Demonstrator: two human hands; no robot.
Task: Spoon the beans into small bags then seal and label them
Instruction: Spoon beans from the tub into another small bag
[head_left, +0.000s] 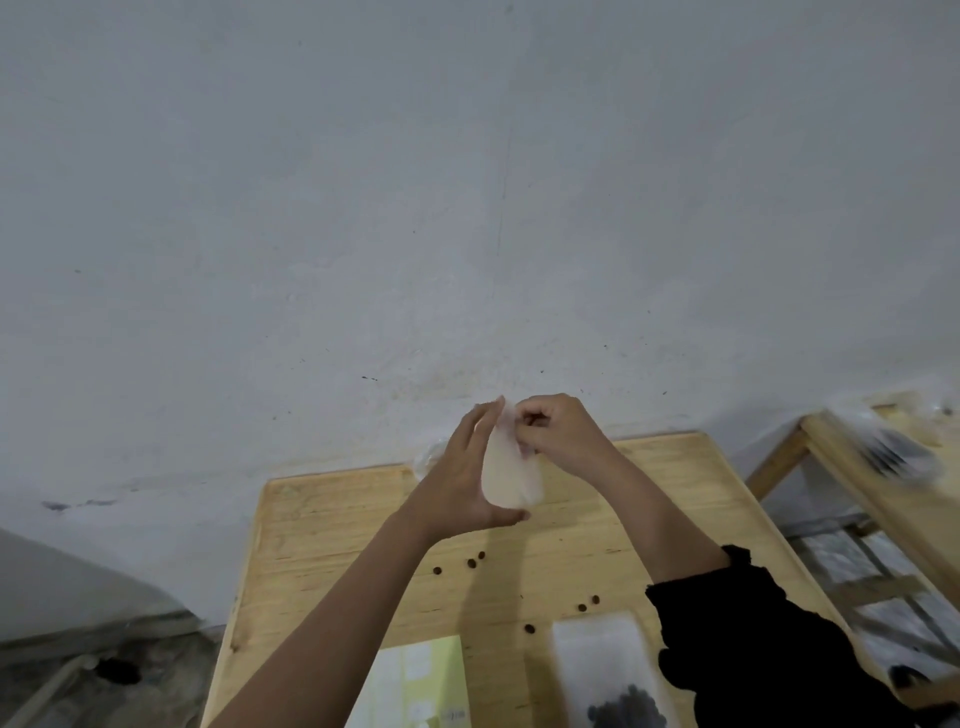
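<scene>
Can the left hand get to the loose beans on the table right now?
Not yet, probably: the loose beans lie uncovered below, but the left hand holds the small bag while the right hand pinches its top.

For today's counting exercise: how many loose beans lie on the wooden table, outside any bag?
6. Three beans cluster below the left hand; two lie nearer the right sleeve; one lies just beyond the filled bag. The arms may hide more.
</scene>
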